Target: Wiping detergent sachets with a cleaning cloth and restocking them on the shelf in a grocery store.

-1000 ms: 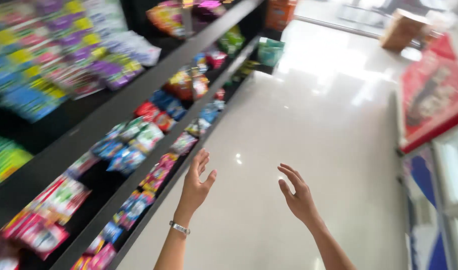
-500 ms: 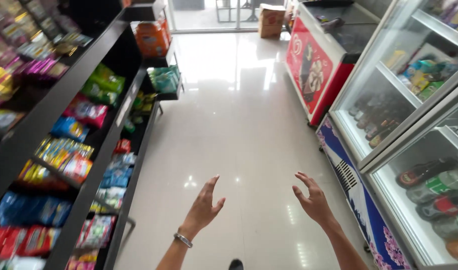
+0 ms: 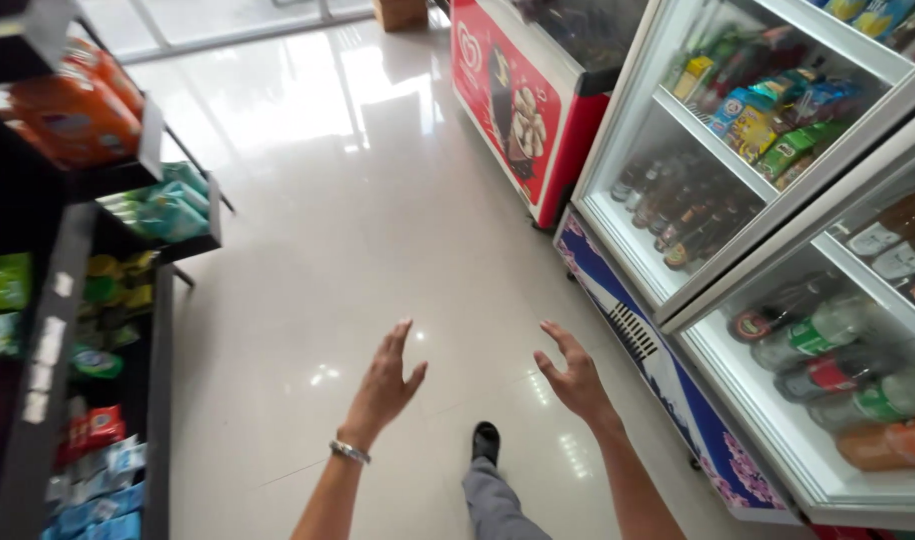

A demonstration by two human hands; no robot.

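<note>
My left hand [image 3: 386, 385] is raised in front of me over the shiny tiled floor [image 3: 318, 230], fingers spread, holding nothing; a metal bracelet [image 3: 349, 452] circles its wrist. My right hand [image 3: 576, 378] is up beside it, palm turned inward, fingers apart and empty. Both hands hover in the aisle, touching nothing. Below them my grey trouser leg [image 3: 493, 505] and black shoe [image 3: 486, 441] show on the floor.
Black shelves [image 3: 73, 330] with snack packets line the left. On the right stand glass-door drink coolers [image 3: 778, 300] full of bottles, and beyond them a red chest freezer [image 3: 523, 110]. A cardboard box [image 3: 402, 13] sits at the far end by glass doors.
The view has swung right, from the snack shelves toward the coolers. Both hands stay raised, open and empty, now a little farther right in the aisle.
</note>
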